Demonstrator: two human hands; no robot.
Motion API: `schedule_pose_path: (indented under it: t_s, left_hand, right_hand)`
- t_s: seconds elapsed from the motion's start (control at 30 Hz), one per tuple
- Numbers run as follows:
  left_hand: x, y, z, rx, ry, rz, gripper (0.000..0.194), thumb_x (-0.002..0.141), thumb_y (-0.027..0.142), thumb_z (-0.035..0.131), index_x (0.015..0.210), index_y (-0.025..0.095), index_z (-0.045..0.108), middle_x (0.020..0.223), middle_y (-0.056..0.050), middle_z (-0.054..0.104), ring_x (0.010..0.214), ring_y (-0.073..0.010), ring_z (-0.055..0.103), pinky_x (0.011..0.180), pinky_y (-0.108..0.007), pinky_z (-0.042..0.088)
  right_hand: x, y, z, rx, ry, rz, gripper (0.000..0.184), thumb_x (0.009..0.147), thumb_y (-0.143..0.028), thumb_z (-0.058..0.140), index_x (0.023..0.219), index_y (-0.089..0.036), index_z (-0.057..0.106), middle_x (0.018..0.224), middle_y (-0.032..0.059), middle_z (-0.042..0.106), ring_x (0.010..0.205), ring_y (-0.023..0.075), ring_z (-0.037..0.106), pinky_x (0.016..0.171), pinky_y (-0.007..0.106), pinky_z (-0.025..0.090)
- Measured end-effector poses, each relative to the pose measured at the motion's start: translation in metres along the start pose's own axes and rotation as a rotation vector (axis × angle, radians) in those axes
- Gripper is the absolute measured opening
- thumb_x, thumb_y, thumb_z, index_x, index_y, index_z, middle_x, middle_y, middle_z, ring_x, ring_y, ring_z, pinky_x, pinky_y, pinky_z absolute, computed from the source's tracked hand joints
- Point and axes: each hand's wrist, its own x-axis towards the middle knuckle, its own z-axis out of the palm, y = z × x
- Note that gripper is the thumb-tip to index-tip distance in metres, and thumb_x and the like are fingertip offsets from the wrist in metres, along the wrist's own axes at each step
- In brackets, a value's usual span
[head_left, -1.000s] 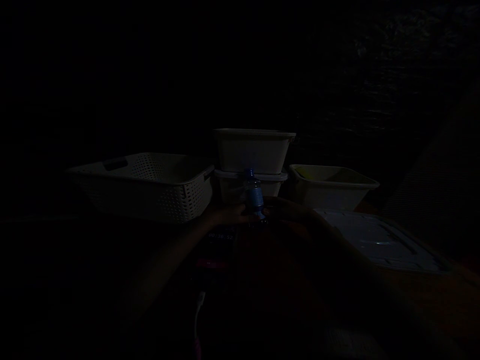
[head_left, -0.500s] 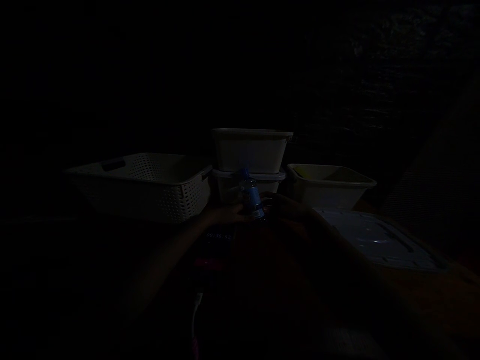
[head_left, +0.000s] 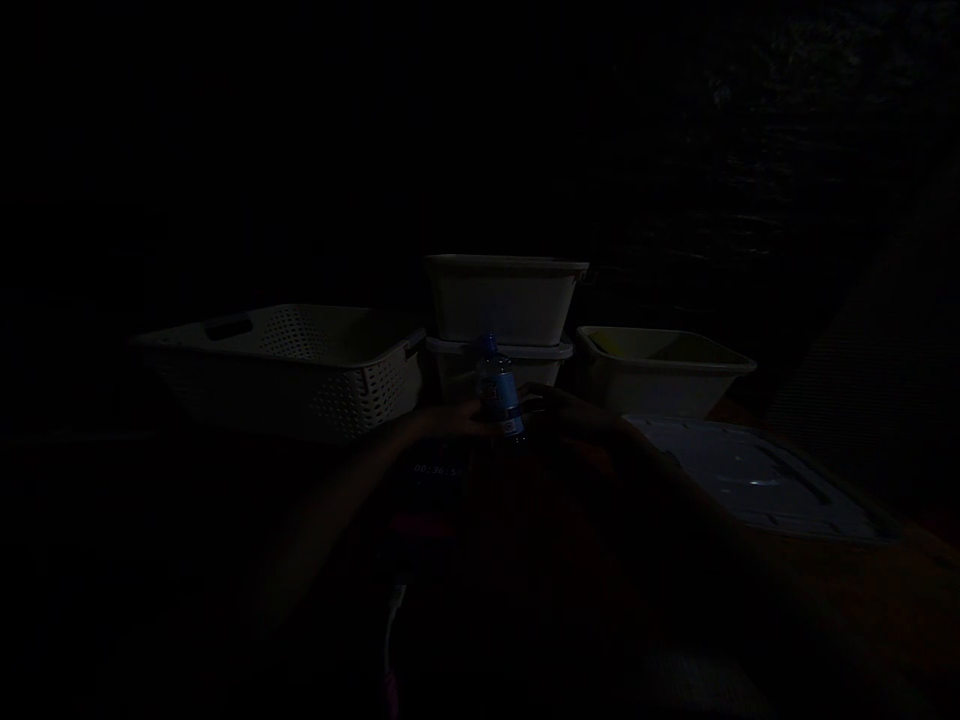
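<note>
In the very dark head view, a clear plastic bottle (head_left: 501, 395) with a blue cap and blue label stands slightly tilted, its top leaning left. My left hand (head_left: 457, 420) is closed around its left side. My right hand (head_left: 574, 412) is just right of the bottle, fingers apart and reaching toward the label; whether the fingertips touch it is too dark to tell. Below my left hand lies a phone (head_left: 427, 500) with a running timer on its screen.
A perforated white basket (head_left: 352, 400) is on the left. Two white tubs are stacked behind the bottle, the upper tub (head_left: 502, 305) on a lidded one. At right sit another tub (head_left: 660, 388) and a flat lid (head_left: 750, 480). A cable (head_left: 390, 625) runs from the phone.
The bottle has shifted slightly left and stands a little more upright with my left hand on it. My right hand stays beside it, nearly still.
</note>
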Motion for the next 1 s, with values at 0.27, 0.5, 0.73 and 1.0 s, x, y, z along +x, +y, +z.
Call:
schedule_pose_path:
  t_s: [0.27, 0.5, 0.73, 1.0]
  left_hand:
    - [0.000, -0.004, -0.005, 0.060, 0.071, -0.028, 0.058, 0.073, 0.057, 0.060, 0.111, 0.014, 0.058, 0.113, -0.012, 0.062, 0.100, -0.0276, 0.059, 0.083, -0.037, 0.046]
    - [0.001, -0.002, -0.007, -0.005, 0.048, -0.071, 0.058, 0.071, 0.056, 0.062, 0.112, 0.016, 0.056, 0.108, -0.009, 0.063, 0.096, -0.0253, 0.060, 0.080, -0.035, 0.047]
    - [0.004, -0.010, -0.005, 0.060, 0.096, -0.059, 0.060, 0.072, 0.058, 0.059, 0.115, 0.016, 0.055, 0.113, -0.011, 0.061, 0.100, -0.0258, 0.058, 0.083, -0.036, 0.047]
    - [0.004, -0.002, 0.002, 0.152, 0.085, 0.072, 0.053, 0.081, 0.053, 0.052, 0.119, 0.016, 0.051, 0.122, -0.010, 0.057, 0.107, -0.0242, 0.056, 0.089, -0.035, 0.045]
  right_hand:
    - [0.004, 0.000, 0.015, -0.169, 0.063, -0.050, 0.036, 0.073, -0.029, 0.070, 0.102, -0.017, 0.055, 0.107, 0.0072, 0.060, 0.099, 0.0187, 0.057, 0.088, 0.034, 0.045]
    - [0.009, 0.006, 0.017, -0.120, 0.053, -0.075, 0.041, 0.071, -0.029, 0.072, 0.105, -0.017, 0.054, 0.109, 0.0070, 0.059, 0.101, 0.0194, 0.056, 0.091, 0.036, 0.044]
    - [0.008, 0.004, 0.018, -0.096, 0.007, -0.087, 0.047, 0.071, -0.028, 0.072, 0.113, -0.017, 0.052, 0.114, 0.0098, 0.057, 0.101, 0.0200, 0.057, 0.094, 0.040, 0.042]
    - [0.005, 0.006, 0.011, -0.053, -0.091, -0.108, 0.051, 0.075, -0.027, 0.069, 0.121, -0.017, 0.049, 0.123, 0.0117, 0.055, 0.108, 0.0212, 0.056, 0.096, 0.040, 0.042]
